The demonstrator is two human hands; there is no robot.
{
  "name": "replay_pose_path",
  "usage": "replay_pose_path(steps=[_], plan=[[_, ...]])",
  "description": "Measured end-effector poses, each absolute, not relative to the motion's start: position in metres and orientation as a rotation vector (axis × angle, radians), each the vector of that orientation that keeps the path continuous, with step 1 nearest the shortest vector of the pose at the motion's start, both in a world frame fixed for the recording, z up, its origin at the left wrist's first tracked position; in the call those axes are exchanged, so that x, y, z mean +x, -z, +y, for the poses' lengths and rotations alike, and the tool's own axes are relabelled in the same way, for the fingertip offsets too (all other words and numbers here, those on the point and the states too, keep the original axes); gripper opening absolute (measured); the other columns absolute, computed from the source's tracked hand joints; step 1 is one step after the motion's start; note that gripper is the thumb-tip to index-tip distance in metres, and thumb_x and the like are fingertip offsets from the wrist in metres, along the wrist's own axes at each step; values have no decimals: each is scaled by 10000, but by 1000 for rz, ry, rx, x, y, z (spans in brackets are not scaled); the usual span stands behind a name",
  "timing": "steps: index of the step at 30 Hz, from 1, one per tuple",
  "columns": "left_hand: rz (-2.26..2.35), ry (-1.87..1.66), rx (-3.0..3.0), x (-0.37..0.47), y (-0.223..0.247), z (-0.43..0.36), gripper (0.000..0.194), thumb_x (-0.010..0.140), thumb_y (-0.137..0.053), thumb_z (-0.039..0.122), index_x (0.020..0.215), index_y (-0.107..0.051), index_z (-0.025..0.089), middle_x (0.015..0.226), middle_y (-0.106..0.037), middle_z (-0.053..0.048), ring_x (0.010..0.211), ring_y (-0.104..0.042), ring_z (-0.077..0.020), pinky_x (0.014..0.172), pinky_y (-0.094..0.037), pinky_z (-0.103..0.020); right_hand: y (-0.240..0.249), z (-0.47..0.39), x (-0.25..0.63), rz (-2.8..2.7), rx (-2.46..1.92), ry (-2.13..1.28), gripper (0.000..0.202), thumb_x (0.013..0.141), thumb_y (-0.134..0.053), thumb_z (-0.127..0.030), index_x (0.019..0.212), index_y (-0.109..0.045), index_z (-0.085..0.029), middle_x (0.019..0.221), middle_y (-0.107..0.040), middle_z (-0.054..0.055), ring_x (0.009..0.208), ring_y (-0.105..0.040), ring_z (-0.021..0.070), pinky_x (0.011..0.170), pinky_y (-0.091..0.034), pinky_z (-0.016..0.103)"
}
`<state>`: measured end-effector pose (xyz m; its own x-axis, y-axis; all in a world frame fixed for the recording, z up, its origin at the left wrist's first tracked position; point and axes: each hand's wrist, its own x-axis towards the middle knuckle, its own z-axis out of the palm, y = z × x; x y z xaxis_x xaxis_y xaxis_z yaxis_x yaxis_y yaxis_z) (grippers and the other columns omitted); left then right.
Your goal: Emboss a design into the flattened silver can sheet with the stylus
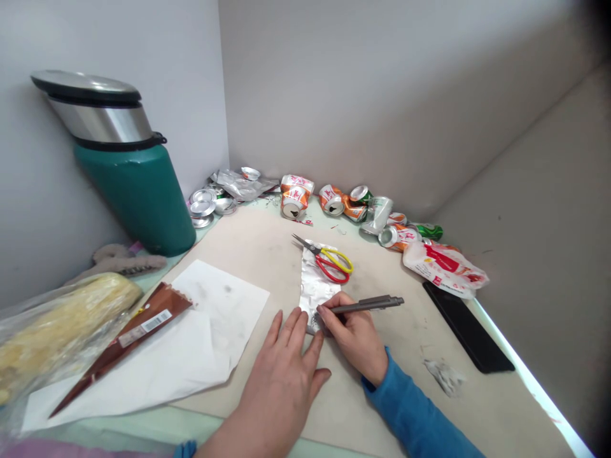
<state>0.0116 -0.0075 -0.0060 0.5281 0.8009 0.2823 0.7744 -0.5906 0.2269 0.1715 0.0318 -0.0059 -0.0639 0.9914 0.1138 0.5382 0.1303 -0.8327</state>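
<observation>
A strip of silver metal sheet [316,285], seemingly cut from a can, lies on the beige mat in front of me. My left hand [286,356] rests flat with fingers stretched out, its fingertips at the strip's near left edge. In my right hand [356,334] is a dark grey pen [372,304], its barrel slanting up to the right. The pen's tip is hidden by my fingers, down at the strip's near end, where small dark marks show. Across the far part of the strip lie scissors [329,259] with one yellow and one red handle.
Cut and crushed cans [296,194] line the wall. A green bottle [138,191] stands at left, near white paper [191,337], a brown wrapper [128,337] and bagged bread [71,312]. At right are a black phone [468,327], a tissue pack [443,267] and a crumpled tissue [445,376].
</observation>
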Motion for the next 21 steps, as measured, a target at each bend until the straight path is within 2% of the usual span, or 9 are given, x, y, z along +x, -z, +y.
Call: replay_pose_path(steps=[21], plan=[[1393, -554, 2672, 11, 5, -8, 422, 849, -568, 392, 1217, -575, 185, 1337, -514, -169, 1279, -419, -299, 1045, -359, -507, 6, 32, 172, -1745, -1514, -692, 189, 874, -507, -342, 735, -532, -216, 599, -555, -21, 554, -523, 152, 546, -402, 255]])
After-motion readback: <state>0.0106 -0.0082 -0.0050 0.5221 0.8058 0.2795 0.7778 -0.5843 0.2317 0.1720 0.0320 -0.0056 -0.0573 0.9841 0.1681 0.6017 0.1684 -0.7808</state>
